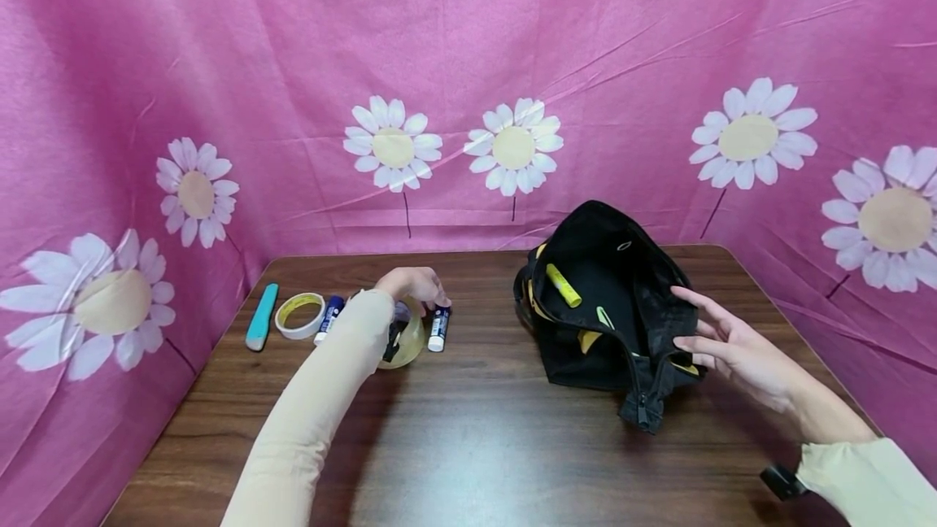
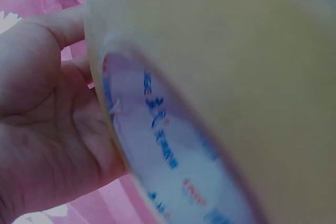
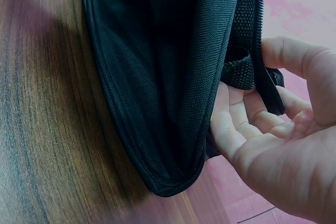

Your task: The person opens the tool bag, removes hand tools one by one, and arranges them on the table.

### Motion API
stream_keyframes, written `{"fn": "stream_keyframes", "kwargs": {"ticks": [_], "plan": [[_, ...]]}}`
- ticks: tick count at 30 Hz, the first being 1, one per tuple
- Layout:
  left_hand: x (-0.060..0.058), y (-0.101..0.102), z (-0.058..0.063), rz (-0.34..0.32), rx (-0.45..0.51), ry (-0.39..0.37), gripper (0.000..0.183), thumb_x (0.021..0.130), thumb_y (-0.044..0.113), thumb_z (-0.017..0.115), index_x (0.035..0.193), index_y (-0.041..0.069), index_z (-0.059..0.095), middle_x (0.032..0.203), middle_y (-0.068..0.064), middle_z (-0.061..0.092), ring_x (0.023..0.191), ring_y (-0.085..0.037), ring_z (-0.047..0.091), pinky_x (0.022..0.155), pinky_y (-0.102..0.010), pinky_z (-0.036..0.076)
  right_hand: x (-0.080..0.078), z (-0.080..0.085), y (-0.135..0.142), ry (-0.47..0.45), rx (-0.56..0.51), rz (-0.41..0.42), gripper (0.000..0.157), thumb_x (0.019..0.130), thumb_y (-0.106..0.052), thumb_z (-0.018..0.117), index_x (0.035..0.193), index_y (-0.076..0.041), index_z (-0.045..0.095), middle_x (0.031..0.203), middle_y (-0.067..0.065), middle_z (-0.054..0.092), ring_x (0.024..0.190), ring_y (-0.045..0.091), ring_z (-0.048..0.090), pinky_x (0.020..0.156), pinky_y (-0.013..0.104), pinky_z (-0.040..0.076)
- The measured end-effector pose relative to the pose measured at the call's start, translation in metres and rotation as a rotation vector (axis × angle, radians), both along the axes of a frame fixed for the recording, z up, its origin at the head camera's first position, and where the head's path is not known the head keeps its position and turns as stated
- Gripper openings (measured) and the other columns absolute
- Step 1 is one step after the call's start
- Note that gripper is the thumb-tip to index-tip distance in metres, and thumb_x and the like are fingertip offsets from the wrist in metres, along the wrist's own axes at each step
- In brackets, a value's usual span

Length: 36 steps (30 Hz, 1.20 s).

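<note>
My left hand (image 1: 416, 286) reaches down at a roll of clear packing tape (image 1: 414, 343), its fingertips right at the upper end of a blue-and-white glue stick (image 1: 438, 330). In the left wrist view, the tape roll (image 2: 231, 61) looms close to the camera with its printed core facing it. Behind it shows the palm (image 2: 47, 114), while most fingers are hidden; I cannot tell whether they grip anything. My right hand (image 1: 739, 352) holds the rim of a black zippered bag (image 1: 586, 360), thumb against the zipper edge in the right wrist view. The bag gapes open, with a yellow highlighter (image 1: 563, 285) inside.
Left of my left hand, a second glue stick (image 1: 331, 317) lies partly behind the sleeve. Beyond it are a roll of whitish tape (image 1: 317, 322) and a turquoise cutter-like tool (image 1: 261, 318). A pink flowered cloth (image 1: 454, 39) hangs around the wooden table (image 1: 468, 437).
</note>
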<state>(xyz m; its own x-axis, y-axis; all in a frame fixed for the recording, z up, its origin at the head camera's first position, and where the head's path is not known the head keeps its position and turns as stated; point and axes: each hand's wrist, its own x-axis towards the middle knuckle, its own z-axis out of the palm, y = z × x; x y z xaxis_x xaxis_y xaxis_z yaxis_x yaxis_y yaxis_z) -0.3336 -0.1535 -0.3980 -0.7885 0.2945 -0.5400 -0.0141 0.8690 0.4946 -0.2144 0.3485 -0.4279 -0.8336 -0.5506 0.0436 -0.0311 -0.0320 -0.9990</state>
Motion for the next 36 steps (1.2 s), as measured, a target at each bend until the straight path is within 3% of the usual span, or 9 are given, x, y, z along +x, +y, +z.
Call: {"fn": "stream_keyframes", "kwargs": {"ticks": [4, 10, 13, 17, 20, 21, 28, 32, 36], "plan": [[0.006, -0.003, 0.017, -0.033, -0.029, 0.05, 0.03, 0.101, 0.027, 0.064, 0.117, 0.003, 0.07, 0.118, -0.013, 0.067, 0.109, -0.029, 0.064, 0.098, -0.04, 0.05, -0.001, 0.003, -0.001, 0.015, 0.034, -0.011, 0.073, 0.105, 0.005, 0.045, 0.164, -0.026, 0.013, 0.134, -0.007, 0.058, 0.094, 0.004, 0.064, 0.068, 0.02, 0.052], [0.011, 0.006, 0.06, -0.044, 0.128, 0.068, 0.039, 0.102, 0.03, 0.063, 0.132, 0.005, 0.058, 0.132, -0.013, 0.06, 0.127, -0.035, 0.052, 0.107, -0.052, 0.044, -0.002, 0.007, -0.001, 0.019, 0.07, -0.041, 0.073, 0.105, 0.003, 0.047, 0.163, -0.027, 0.015, 0.133, -0.007, 0.056, 0.087, 0.003, 0.062, 0.077, 0.023, 0.054], [0.014, 0.025, 0.081, -0.082, 0.23, 0.052, 0.044, 0.103, 0.031, 0.062, 0.139, 0.008, 0.055, 0.137, -0.012, 0.058, 0.125, -0.033, 0.055, 0.105, -0.048, 0.047, -0.003, 0.008, -0.002, 0.015, 0.069, -0.038, 0.073, 0.105, 0.004, 0.047, 0.163, -0.027, 0.015, 0.134, -0.008, 0.056, 0.102, 0.006, 0.064, 0.072, 0.021, 0.052], [0.016, 0.06, 0.105, -0.116, 0.397, 0.007, 0.044, 0.103, 0.031, 0.062, 0.141, 0.009, 0.055, 0.134, -0.009, 0.06, 0.121, -0.03, 0.059, 0.1, -0.042, 0.052, -0.005, 0.007, -0.004, 0.01, 0.078, -0.047, 0.074, 0.105, 0.003, 0.048, 0.163, -0.027, 0.014, 0.13, -0.007, 0.06, 0.099, 0.007, 0.064, 0.064, 0.022, 0.048], [0.015, 0.09, 0.117, -0.118, 0.52, -0.033, 0.043, 0.104, 0.028, 0.061, 0.141, 0.007, 0.055, 0.132, -0.013, 0.06, 0.12, -0.033, 0.059, 0.098, -0.042, 0.054, -0.006, 0.006, -0.005, 0.014, 0.092, -0.06, 0.074, 0.105, 0.002, 0.049, 0.163, -0.028, 0.014, 0.13, -0.007, 0.06, 0.101, 0.007, 0.064, 0.075, 0.022, 0.052], [0.013, 0.099, 0.119, -0.109, 0.557, -0.047, 0.042, 0.104, 0.027, 0.06, 0.141, 0.007, 0.055, 0.132, -0.014, 0.06, 0.119, -0.032, 0.06, 0.097, -0.042, 0.054, -0.006, 0.006, -0.005, 0.016, 0.096, -0.063, 0.074, 0.105, 0.002, 0.05, 0.163, -0.028, 0.014, 0.131, -0.007, 0.059, 0.103, 0.008, 0.064, 0.083, 0.023, 0.054], [0.001, 0.157, 0.12, 0.022, 0.757, -0.104, 0.033, 0.104, 0.018, 0.059, 0.135, 0.004, 0.059, 0.13, -0.013, 0.063, 0.11, -0.03, 0.064, 0.09, -0.04, 0.058, -0.004, -0.002, -0.002, 0.025, 0.053, -0.031, 0.073, 0.106, 0.003, 0.045, 0.164, -0.026, 0.011, 0.143, -0.006, 0.043, 0.111, 0.008, 0.063, 0.09, 0.023, 0.054], [-0.008, 0.181, 0.108, 0.089, 0.745, -0.117, 0.031, 0.103, 0.019, 0.062, 0.131, 0.004, 0.063, 0.125, -0.014, 0.066, 0.104, -0.027, 0.066, 0.093, -0.039, 0.057, 0.0, -0.005, 0.001, 0.034, 0.071, -0.037, 0.073, 0.106, 0.003, 0.044, 0.164, -0.026, 0.01, 0.146, -0.007, 0.034, 0.114, 0.007, 0.062, 0.092, 0.022, 0.052], [-0.01, 0.201, 0.1, 0.141, 0.691, -0.148, 0.035, 0.1, 0.023, 0.067, 0.131, 0.009, 0.064, 0.131, -0.014, 0.064, 0.103, -0.023, 0.066, 0.096, -0.038, 0.055, 0.003, -0.007, -0.001, 0.017, 0.078, -0.034, 0.073, 0.106, 0.002, 0.046, 0.164, -0.025, 0.011, 0.142, -0.008, 0.047, 0.113, 0.008, 0.061, 0.092, 0.025, 0.053]]}}
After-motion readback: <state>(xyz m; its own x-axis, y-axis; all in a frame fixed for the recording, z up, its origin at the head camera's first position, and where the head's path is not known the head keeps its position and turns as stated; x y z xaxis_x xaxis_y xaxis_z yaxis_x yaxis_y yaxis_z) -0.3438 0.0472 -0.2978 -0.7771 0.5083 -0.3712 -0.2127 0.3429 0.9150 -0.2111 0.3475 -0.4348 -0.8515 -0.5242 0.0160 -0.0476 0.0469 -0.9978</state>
